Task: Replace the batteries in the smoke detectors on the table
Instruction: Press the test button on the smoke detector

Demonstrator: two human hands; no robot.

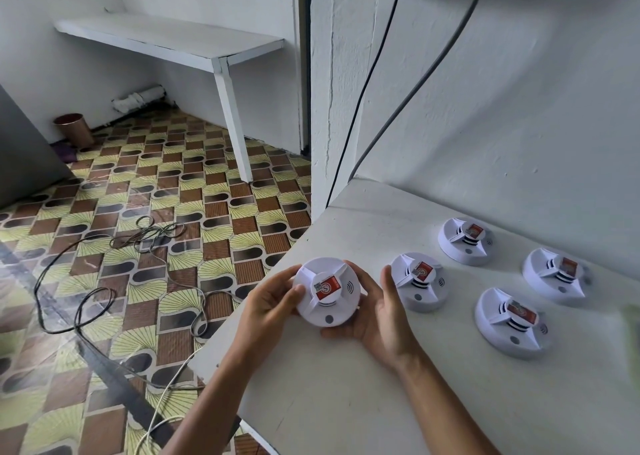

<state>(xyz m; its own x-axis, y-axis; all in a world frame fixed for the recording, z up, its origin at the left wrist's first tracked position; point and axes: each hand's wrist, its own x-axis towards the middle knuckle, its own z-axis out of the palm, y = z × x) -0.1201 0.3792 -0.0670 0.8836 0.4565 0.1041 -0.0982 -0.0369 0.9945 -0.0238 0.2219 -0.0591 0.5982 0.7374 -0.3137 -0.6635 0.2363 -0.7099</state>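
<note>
I hold one white round smoke detector with a red sticker on its top, lifted just above the left corner of the white table. My left hand grips its left rim. My right hand cups it from the right and from beneath. Several more identical detectors lie face up on the table: one right beside my right hand, one further back, one at the far right and one nearer me. No batteries are visible.
Two dark cables hang down the white wall behind the table. A blurred green object sits at the right edge. Left of the table, tangled cables lie on the patterned floor. A white bench stands beyond.
</note>
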